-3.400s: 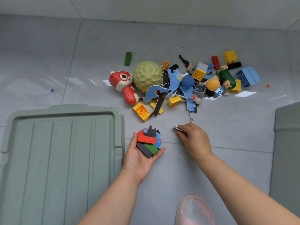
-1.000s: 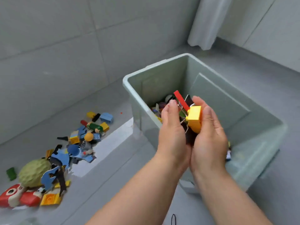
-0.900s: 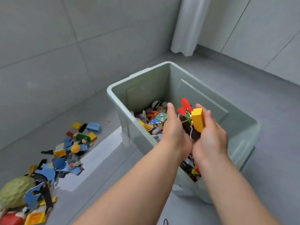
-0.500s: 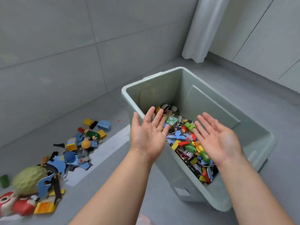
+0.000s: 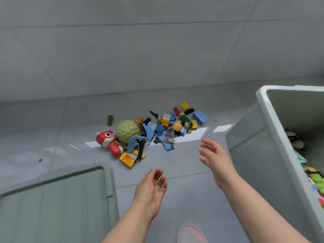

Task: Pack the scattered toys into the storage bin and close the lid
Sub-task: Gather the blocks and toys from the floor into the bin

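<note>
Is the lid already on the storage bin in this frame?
No, the lid lies on the floor at lower left, apart from the open-topped storage bin on the right.

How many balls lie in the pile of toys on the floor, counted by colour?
green bumpy ball: 1
blue ball: 1
orange ball: 1
Total: 3
</note>
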`<action>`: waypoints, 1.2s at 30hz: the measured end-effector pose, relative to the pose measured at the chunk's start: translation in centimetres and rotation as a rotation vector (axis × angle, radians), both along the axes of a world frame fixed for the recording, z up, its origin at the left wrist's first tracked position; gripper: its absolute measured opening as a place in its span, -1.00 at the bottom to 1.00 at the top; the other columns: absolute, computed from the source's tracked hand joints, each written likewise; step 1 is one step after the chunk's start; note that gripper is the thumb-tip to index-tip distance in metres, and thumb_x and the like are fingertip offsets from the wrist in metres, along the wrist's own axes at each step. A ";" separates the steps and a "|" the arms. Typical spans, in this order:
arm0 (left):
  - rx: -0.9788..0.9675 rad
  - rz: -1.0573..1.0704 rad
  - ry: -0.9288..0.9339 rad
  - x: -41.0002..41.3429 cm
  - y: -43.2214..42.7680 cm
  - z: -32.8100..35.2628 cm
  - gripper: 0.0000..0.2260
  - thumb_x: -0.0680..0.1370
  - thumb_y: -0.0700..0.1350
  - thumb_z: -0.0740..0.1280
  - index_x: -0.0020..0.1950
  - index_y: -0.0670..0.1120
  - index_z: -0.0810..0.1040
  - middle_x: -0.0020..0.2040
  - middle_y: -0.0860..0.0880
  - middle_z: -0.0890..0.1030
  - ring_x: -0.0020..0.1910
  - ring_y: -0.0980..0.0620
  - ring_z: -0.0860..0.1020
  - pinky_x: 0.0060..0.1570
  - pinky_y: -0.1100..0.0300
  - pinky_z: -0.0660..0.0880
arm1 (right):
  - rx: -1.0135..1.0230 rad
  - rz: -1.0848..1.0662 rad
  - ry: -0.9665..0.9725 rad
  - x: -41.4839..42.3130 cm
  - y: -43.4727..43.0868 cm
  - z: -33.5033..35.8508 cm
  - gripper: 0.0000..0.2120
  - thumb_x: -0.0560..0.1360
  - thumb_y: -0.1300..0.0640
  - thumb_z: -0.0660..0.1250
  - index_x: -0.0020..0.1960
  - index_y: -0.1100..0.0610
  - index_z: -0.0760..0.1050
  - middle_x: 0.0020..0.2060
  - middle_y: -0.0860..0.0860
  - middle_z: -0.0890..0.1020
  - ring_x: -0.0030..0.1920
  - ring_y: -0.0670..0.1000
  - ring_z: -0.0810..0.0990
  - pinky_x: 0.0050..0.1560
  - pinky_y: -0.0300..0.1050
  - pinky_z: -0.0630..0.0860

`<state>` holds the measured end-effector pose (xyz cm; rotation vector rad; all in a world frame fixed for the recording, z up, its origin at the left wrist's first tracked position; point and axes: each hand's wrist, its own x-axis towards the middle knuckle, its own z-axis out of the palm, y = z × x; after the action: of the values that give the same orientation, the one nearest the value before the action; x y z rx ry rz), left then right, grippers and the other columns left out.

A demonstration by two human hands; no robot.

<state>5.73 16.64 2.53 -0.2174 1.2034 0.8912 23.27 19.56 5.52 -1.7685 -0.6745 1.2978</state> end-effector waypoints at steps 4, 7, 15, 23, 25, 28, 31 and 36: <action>-0.005 0.033 0.080 -3.5 0.3 -2.3 -0.85 0.59 -0.11 0.22 -0.07 -0.14 0.53 -0.15 -0.07 0.57 -0.18 0.02 0.50 -0.13 0.16 0.46 | -0.080 0.373 -0.423 -1.0 6.2 -6.5 -0.40 0.46 0.09 0.38 0.42 -0.06 0.21 0.38 0.07 0.29 0.27 0.07 0.39 0.20 -0.04 0.40; -0.015 0.049 0.111 -5.1 0.3 -3.8 -0.83 0.59 -0.09 0.22 -0.05 -0.14 0.55 -0.14 -0.08 0.58 -0.18 0.01 0.51 -0.10 0.14 0.47 | -0.015 0.579 -0.662 -2.1 10.6 -9.7 -0.19 0.39 -0.04 0.44 0.49 -0.07 0.06 0.49 0.06 0.08 0.45 0.12 0.16 0.33 0.04 0.29; -0.097 0.022 0.107 -4.9 1.1 -5.8 -0.79 0.59 -0.05 0.21 0.02 -0.16 0.54 -0.12 -0.11 0.59 -0.16 -0.03 0.52 -0.07 0.09 0.47 | -0.040 0.787 -0.929 -4.6 12.0 -14.9 -0.29 0.34 -0.19 0.42 0.37 -0.04 0.22 0.44 0.08 0.06 0.38 0.19 0.15 0.17 0.05 0.42; -0.031 -0.089 0.121 -2.7 3.9 -6.2 -0.71 0.60 0.06 0.17 0.17 -0.08 0.53 0.13 -0.12 0.57 0.10 -0.11 0.53 0.20 -0.03 0.43 | 0.151 0.378 -0.486 -5.4 7.1 -14.8 -0.59 0.36 0.22 0.47 0.15 0.13 0.42 0.28 0.08 0.17 0.02 -0.09 0.45 -0.05 -0.64 0.28; 0.005 -0.070 0.098 -2.2 4.5 -6.2 -0.66 0.57 0.14 0.16 0.26 0.02 0.48 0.20 -0.10 0.53 0.22 -0.16 0.48 0.26 -0.12 0.38 | 0.195 0.340 -0.338 -6.5 5.5 -13.3 -0.59 0.33 0.26 0.48 0.12 0.11 0.43 0.19 0.03 0.20 -0.05 -0.25 0.39 -0.15 -0.72 0.22; 0.062 0.003 -0.015 -1.7 5.0 -6.6 -0.59 0.52 0.23 0.16 0.29 0.08 0.45 0.14 -0.11 0.60 0.06 -0.15 0.59 -0.01 -0.02 0.53 | 0.213 0.595 -0.336 -8.5 2.8 -11.1 -0.47 0.31 0.08 0.50 0.22 -0.06 0.38 0.18 -0.06 0.27 0.09 -0.14 0.37 0.06 -0.59 0.21; 0.077 0.039 -0.111 -2.0 4.9 -6.6 -0.63 0.51 0.20 0.18 0.17 0.05 0.57 -0.01 -0.12 0.68 -0.18 -0.09 0.67 -0.27 0.11 0.60 | 0.176 0.871 -0.475 -9.1 1.1 -9.9 -0.20 0.34 -0.12 0.43 0.44 -0.17 0.05 0.31 -0.14 0.31 0.29 -0.06 0.17 0.29 -0.21 0.15; 0.100 0.159 -0.239 -2.6 4.3 -7.3 -0.65 0.44 0.05 0.28 0.16 -0.05 0.60 0.11 -0.15 0.63 0.00 -0.14 0.63 -0.15 -0.01 0.62 | 0.201 0.747 -0.415 -6.9 4.5 -10.2 -0.10 0.24 -0.39 0.28 0.46 -0.09 0.06 0.42 -0.10 0.18 0.42 -0.05 0.06 0.43 -0.07 0.09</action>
<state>3.14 20.97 -4.79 -0.3324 0.9268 1.0307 16.39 24.02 -4.65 -1.6846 -1.7590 1.2530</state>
